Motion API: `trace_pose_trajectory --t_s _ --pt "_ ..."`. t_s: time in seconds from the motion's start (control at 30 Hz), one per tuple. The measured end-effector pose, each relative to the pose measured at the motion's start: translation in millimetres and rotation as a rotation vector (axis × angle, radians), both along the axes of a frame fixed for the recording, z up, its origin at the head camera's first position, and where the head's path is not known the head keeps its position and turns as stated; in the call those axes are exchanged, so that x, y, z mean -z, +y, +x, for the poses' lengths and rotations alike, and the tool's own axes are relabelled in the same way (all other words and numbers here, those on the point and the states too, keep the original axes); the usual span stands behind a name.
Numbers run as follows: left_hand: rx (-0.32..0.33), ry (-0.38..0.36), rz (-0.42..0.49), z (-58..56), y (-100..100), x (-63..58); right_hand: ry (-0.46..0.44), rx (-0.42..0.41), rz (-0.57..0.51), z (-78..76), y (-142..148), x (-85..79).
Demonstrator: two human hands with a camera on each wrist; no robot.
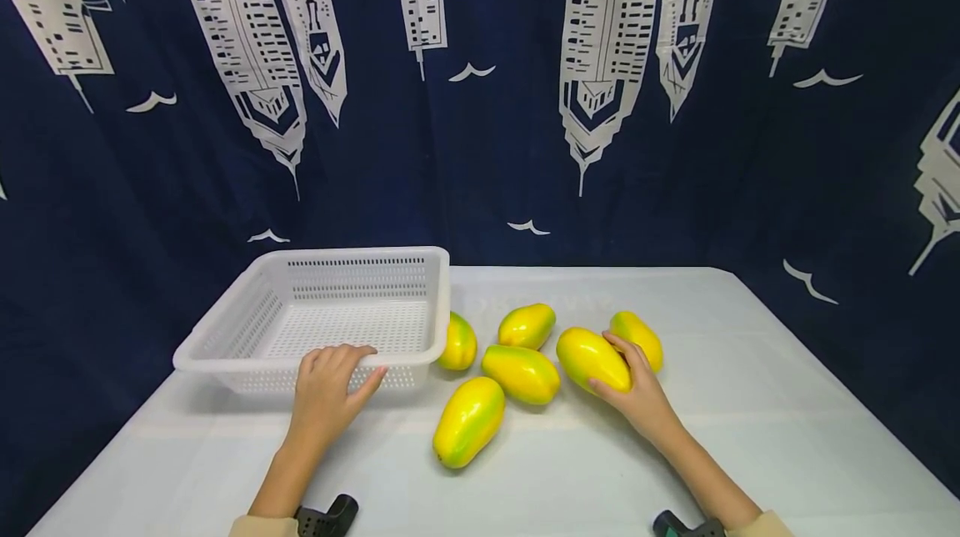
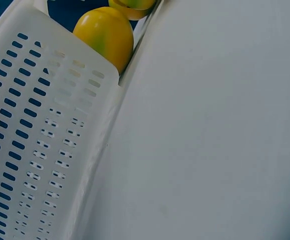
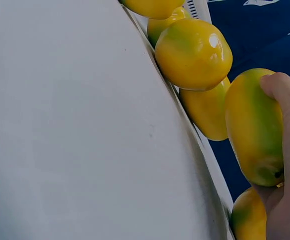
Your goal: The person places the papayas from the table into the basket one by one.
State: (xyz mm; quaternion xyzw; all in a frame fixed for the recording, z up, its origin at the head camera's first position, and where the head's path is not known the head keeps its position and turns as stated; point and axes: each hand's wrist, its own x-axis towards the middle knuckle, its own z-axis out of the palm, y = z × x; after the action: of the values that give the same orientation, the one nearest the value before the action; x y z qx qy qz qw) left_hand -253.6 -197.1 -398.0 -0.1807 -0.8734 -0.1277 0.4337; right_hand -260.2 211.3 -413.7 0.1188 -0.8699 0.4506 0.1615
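A white perforated plastic basket (image 1: 311,366) sits on the left of the table. My left hand (image 1: 330,391) grips its near rim, fingers over the edge and thumb along the rim; the left wrist view shows little of that hand. On the right, my right hand (image 1: 637,391) holds a yellow-green mango (image 1: 592,358) between thumb and fingers. In the right wrist view this mango (image 3: 254,127) appears raised off the tabletop. Just behind the right hand lies another mango (image 1: 637,337), partly covered by the fingers.
Between basket and right hand lie several more mangoes: one in front (image 1: 468,422), one in the middle (image 1: 521,374), one behind (image 1: 527,326), and one partly hidden by the basket's right side (image 1: 457,343). A dark blue printed curtain (image 1: 495,145) hangs behind the white table (image 1: 787,437).
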Motion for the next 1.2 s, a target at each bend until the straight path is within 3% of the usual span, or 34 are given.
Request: trace_pose_trajectory --t_s 0.6,0.97,1.2 --pt "0.009 0.011 0.01 -0.8 -1.2 -0.1 -0.054 -0.054 -0.06 0.9 -17.7 -13.1" --pt "0.083 0.08 0.093 -4.9 0.4 3.0 -0.017 -0.108 -0.102 6.3 -37.8 -25.4" --pt "0.089 0.044 0.101 -2.4 0.0 2.0 -0.031 -0.142 -0.115 5.6 -56.4 -33.1"
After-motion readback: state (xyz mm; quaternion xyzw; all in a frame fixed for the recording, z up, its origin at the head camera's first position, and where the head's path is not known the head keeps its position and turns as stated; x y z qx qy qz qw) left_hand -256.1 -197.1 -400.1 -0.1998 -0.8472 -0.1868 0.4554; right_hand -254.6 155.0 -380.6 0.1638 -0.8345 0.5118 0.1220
